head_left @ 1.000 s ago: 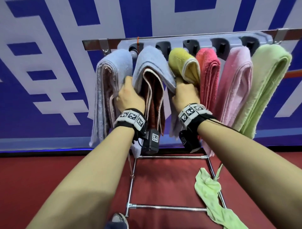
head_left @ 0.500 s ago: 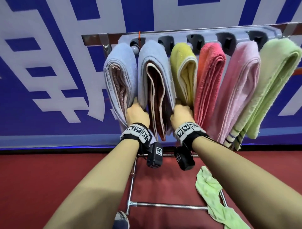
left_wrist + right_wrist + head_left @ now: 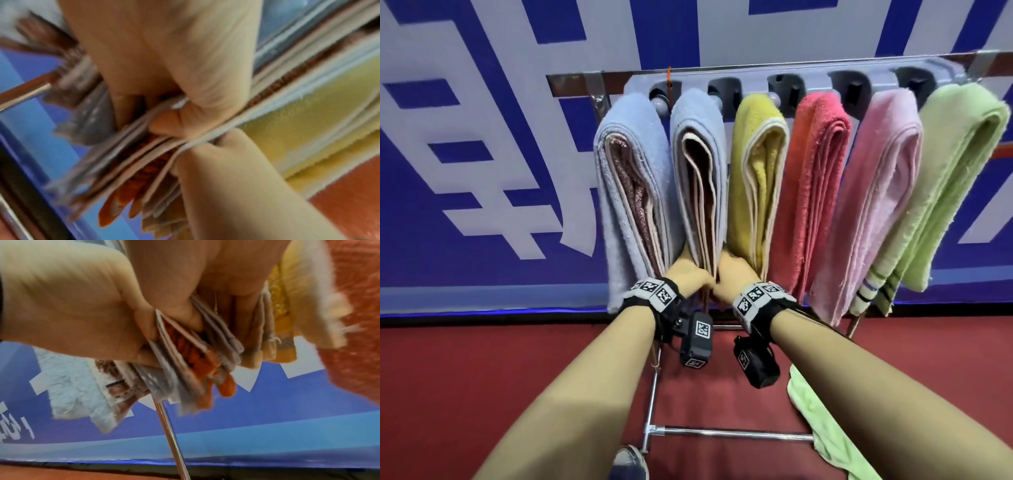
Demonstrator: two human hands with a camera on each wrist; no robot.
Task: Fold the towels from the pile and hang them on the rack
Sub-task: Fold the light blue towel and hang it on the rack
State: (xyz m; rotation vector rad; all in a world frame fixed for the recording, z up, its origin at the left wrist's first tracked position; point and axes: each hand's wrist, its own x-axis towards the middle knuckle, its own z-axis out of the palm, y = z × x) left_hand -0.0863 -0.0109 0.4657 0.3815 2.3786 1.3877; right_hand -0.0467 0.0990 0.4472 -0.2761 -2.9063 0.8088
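Observation:
Six folded towels hang side by side on the rack. Second from the left is a blue-grey towel with brown inner layers. My left hand and right hand meet at its lower end, one on each side. In the left wrist view the left hand pinches the stacked layers of that towel. In the right wrist view the right hand grips the same towel ends. A light green towel lies crumpled on the floor by the rack's foot.
To the left hangs another blue-grey towel. To the right hang yellow, red, pink and green towels. A chrome foot bar crosses the red floor. A shoe shows at the bottom edge.
Both hands have slid down the second blue-grey towel from near its top to its lower end and come together there. The towels now hang straighter.

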